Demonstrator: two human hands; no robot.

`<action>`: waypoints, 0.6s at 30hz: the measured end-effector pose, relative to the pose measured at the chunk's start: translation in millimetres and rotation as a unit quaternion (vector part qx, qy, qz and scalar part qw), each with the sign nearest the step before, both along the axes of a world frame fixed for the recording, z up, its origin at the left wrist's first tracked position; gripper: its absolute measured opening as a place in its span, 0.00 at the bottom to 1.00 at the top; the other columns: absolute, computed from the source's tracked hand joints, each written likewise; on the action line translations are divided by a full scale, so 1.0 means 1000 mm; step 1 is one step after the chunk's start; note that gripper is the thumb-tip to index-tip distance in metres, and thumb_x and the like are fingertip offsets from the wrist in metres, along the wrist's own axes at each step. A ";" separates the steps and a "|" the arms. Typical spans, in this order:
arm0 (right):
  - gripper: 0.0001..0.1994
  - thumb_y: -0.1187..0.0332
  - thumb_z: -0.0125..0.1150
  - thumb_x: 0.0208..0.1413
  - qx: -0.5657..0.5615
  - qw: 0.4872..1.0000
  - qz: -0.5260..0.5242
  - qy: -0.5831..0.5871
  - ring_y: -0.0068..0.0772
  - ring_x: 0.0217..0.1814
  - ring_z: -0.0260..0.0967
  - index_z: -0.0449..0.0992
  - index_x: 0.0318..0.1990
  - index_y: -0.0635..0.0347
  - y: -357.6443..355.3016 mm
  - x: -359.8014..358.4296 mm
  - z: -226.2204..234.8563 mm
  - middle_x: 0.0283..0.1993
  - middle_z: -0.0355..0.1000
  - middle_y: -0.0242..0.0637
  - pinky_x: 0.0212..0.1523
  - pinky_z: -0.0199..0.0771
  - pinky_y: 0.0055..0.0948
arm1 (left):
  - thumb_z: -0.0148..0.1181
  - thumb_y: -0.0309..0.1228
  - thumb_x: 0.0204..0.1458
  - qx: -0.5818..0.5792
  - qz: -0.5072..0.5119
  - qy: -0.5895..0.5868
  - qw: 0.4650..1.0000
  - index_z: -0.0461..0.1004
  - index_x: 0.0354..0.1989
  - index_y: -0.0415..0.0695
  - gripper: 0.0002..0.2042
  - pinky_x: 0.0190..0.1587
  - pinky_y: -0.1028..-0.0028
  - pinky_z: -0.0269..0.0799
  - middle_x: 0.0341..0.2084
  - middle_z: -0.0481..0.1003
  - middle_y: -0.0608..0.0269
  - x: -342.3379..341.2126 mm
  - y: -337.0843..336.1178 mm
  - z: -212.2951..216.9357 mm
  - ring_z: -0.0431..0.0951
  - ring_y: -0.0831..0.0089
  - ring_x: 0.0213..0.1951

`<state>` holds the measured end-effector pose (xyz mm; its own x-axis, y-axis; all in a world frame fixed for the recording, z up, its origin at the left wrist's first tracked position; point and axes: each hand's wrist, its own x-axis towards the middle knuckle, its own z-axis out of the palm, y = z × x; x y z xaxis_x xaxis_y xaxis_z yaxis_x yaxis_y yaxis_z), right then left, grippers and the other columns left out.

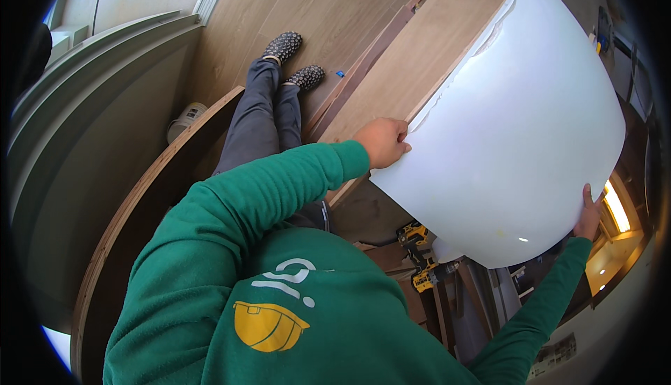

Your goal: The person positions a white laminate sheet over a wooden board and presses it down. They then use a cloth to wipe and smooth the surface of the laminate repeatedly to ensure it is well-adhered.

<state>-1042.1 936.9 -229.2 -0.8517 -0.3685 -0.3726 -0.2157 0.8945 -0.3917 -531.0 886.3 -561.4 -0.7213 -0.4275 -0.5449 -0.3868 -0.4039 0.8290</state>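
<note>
Across the right half, a smooth white sheet (503, 119) stretches between both hands, hiding much of what lies beneath. The left hand (383, 142) pinches its left edge, thumb close against curled fingers. The right hand (589, 216) is at the near right edge, one digit raised; its other fingers are hidden, so I cannot tell how they stand. A white bucket (185, 121) is partly covered by a curved panel (155, 168) on the left, and the far right blurs into dark rim. Wood-grain flooring (335, 8) fills the far left. A yellow-and-black drill (419, 256) lies near, among wood strips. The sheet's left edge is ragged, beside a pale, flat wooden board (433, 49).
</note>
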 end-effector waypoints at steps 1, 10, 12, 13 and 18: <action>0.37 0.59 0.70 0.64 0.004 1.000 0.004 0.000 0.41 0.67 0.69 0.59 0.75 0.62 0.000 -0.001 -0.001 0.69 0.68 0.45 0.68 0.69 0.39 | 0.69 0.34 0.53 0.003 -0.001 -0.003 1.000 0.73 0.30 0.39 0.13 0.36 0.58 0.72 0.25 0.77 0.47 0.001 -0.001 0.001 0.77 0.50 0.30; 0.38 0.59 0.70 0.64 0.012 1.000 0.021 0.007 0.42 0.67 0.68 0.59 0.75 0.63 0.002 -0.006 -0.001 0.69 0.68 0.45 0.68 0.68 0.40 | 0.69 0.35 0.52 0.011 -0.003 -0.014 1.000 0.74 0.30 0.39 0.13 0.36 0.57 0.73 0.26 0.78 0.46 0.000 -0.003 0.004 0.78 0.49 0.31; 0.38 0.59 0.70 0.64 0.006 1.000 0.017 0.001 0.42 0.67 0.68 0.59 0.75 0.63 0.001 -0.003 0.000 0.69 0.68 0.45 0.68 0.68 0.40 | 0.69 0.35 0.52 0.008 -0.003 -0.017 1.000 0.74 0.30 0.39 0.12 0.36 0.57 0.73 0.26 0.78 0.46 -0.001 -0.003 0.003 0.78 0.49 0.31; 0.38 0.59 0.70 0.64 0.005 1.000 0.013 0.003 0.42 0.67 0.69 0.59 0.75 0.63 0.001 0.000 -0.001 0.69 0.68 0.45 0.68 0.69 0.40 | 0.69 0.35 0.52 0.008 -0.001 -0.020 1.000 0.74 0.30 0.39 0.12 0.36 0.57 0.73 0.26 0.78 0.46 -0.001 -0.002 0.003 0.78 0.49 0.31; 0.37 0.60 0.70 0.63 0.001 1.000 0.015 0.012 0.42 0.64 0.71 0.59 0.74 0.63 -0.002 0.008 -0.001 0.67 0.69 0.46 0.65 0.72 0.40 | 0.70 0.35 0.52 0.006 0.001 -0.034 0.999 0.74 0.30 0.39 0.13 0.36 0.57 0.73 0.25 0.78 0.46 -0.003 -0.002 0.003 0.79 0.49 0.30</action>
<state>-1034.5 934.6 -230.7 -0.8491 -0.3936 -0.3524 -0.2519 0.8879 -0.3849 -534.4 884.2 -558.5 -0.6816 -0.4221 -0.5978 -0.4410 -0.4149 0.7958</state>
